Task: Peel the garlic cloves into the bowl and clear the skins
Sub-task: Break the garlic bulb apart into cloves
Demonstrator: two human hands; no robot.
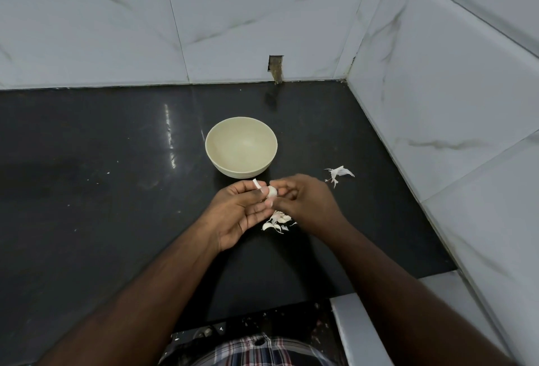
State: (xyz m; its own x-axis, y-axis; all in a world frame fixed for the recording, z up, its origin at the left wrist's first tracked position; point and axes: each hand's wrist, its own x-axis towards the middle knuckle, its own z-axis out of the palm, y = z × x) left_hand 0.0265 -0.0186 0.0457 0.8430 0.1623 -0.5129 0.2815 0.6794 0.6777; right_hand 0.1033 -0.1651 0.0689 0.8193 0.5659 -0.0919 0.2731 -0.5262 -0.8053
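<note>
The cream bowl on the worktop has nothing inside. Both hands' fingers pinch one white garlic clove, its skin partly loose.

No readable text, labels, brands or numbers anywhere: nothing on the cream round bowl, the glossy black stone countertop or the white marble-veined wall tiles.
</note>
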